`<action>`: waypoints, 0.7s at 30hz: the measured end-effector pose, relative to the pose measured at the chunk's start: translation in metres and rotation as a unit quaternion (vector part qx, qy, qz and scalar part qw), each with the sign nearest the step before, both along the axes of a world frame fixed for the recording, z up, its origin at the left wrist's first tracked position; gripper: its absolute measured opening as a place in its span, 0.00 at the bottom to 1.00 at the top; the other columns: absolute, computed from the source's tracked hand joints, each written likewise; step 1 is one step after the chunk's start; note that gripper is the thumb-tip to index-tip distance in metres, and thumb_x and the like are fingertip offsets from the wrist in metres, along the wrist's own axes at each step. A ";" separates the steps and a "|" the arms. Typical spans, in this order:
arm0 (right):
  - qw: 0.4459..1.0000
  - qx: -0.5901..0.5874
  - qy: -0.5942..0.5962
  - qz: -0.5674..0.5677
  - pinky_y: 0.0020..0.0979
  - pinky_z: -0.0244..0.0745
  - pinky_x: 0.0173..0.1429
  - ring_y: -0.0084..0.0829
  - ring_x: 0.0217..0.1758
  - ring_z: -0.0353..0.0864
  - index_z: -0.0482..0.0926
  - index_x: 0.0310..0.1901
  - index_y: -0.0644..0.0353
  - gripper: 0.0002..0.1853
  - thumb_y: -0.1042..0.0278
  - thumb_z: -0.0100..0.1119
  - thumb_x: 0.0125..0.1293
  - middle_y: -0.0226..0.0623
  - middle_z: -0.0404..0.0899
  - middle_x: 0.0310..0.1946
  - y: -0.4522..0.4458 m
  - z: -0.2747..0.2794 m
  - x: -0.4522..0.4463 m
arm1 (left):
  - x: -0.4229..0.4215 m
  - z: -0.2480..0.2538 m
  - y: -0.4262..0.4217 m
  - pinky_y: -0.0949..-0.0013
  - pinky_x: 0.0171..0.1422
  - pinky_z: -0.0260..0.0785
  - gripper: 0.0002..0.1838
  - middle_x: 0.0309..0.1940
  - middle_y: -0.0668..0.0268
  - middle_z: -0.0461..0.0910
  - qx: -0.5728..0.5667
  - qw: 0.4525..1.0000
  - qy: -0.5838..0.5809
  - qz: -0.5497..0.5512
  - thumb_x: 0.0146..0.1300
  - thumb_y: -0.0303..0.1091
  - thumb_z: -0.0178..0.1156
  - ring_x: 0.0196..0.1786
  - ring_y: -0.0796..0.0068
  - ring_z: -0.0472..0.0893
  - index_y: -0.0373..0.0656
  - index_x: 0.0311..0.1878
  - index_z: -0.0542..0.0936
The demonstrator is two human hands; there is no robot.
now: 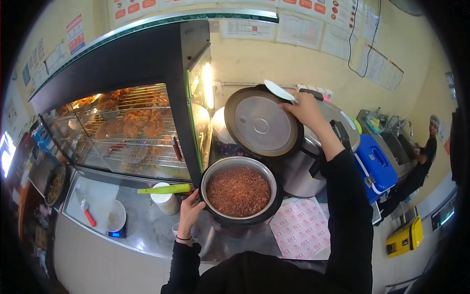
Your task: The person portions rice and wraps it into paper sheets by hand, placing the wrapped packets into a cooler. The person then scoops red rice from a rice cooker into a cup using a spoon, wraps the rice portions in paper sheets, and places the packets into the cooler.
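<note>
A rice cooker (277,203) stands on the counter, its inner pot full of reddish-brown rice (238,192). Its round lid (262,125) is raised behind the pot. My left hand (190,213) grips the cooker's left side, fingers bent at the rim. Above the lid's right edge, my right hand (306,110) is closed around a white rice paddle (280,91), whose blade points up and left; its fingertips touch the lid. Just left of my left hand, a green-handled tool (164,189) lies across a white container (165,202).
A glass warming cabinet (176,63) with fried chicken (142,122) rises at left. Behind the lid stands a second cooker (298,171). Printed paper sheets (301,228) lie at right, near a blue cooler (376,161). A scale (116,234) carries a bowl. Another person (423,157) stands by the sink.
</note>
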State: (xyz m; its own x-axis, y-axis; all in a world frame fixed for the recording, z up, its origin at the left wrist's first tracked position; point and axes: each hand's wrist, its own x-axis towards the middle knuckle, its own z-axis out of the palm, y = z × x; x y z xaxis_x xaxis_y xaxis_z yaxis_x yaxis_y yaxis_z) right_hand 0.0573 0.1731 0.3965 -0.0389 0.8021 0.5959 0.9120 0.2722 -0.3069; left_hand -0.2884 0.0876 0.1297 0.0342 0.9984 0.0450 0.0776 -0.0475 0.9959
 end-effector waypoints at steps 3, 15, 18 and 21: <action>0.999 0.029 0.033 0.031 0.36 0.68 0.34 0.46 0.28 0.75 0.75 0.24 0.68 0.18 0.58 0.64 0.48 0.50 0.75 0.23 -0.024 0.003 -0.009 | 0.000 0.002 -0.006 0.71 0.56 0.61 0.32 0.50 0.55 0.73 0.008 1.000 -0.009 0.011 0.45 0.29 0.56 0.55 0.69 0.71 0.32 0.58 0.65; 0.921 -0.191 0.014 0.339 0.32 0.71 0.35 0.38 0.29 0.78 0.76 0.28 0.60 0.09 0.75 0.62 0.40 0.40 0.76 0.26 -0.157 -0.056 -0.072 | -0.117 -0.066 -0.048 0.58 0.62 0.55 0.37 0.55 0.46 0.63 0.004 0.912 0.321 0.256 0.47 0.42 0.64 0.59 0.52 0.62 0.34 0.58 0.62; 0.807 -0.347 0.045 0.475 0.35 0.70 0.35 0.41 0.30 0.77 0.75 0.31 0.59 0.07 0.73 0.57 0.47 0.42 0.76 0.24 -0.174 -0.127 -0.133 | -0.135 -0.098 -0.025 0.59 0.64 0.53 0.52 0.56 0.46 0.62 0.064 0.906 0.284 0.306 0.36 0.47 0.72 0.61 0.53 0.59 0.30 0.61 0.55; 0.741 -0.450 0.119 0.484 0.35 0.69 0.33 0.43 0.31 0.77 0.74 0.36 0.61 0.11 0.71 0.53 0.49 0.43 0.76 0.24 -0.162 -0.180 -0.207 | -0.122 -0.092 0.001 0.62 0.64 0.54 0.58 0.57 0.47 0.60 0.152 0.909 0.282 0.267 0.30 0.44 0.75 0.62 0.56 0.59 0.31 0.62 0.51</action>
